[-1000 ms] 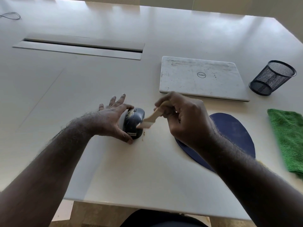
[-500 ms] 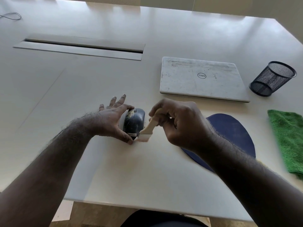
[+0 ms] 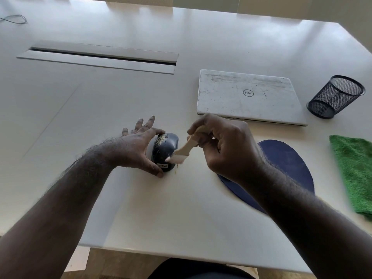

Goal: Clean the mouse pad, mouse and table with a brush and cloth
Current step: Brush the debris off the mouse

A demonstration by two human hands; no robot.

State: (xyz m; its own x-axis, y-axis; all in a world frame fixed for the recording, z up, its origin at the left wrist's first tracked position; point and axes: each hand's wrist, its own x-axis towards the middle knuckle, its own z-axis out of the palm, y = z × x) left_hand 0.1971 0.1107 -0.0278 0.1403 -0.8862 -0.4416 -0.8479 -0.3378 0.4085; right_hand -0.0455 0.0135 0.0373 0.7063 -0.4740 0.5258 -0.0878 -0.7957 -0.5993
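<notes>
Left hand (image 3: 138, 150) pinches the mouse (image 3: 166, 151) between thumb and forefinger on the table (image 3: 141, 208). Right hand (image 3: 225, 143) grips the brush (image 3: 184, 151), bristles on the mouse's near end. Mouse pad (image 3: 285, 158) and cloth (image 3: 354, 174) lie to the right.

On the surface (image 3: 201, 208): one mouse (image 3: 166, 152), one brush (image 3: 182, 153), one mouse pad (image 3: 285, 160) at three o'clock, one green cloth (image 3: 354, 174), one laptop (image 3: 247, 97), one mesh cup (image 3: 335, 97). Two hands.

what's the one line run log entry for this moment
step: brushing mouse | left hand: holds mouse | right hand: holds brush on mouse | cloth: unused
</notes>
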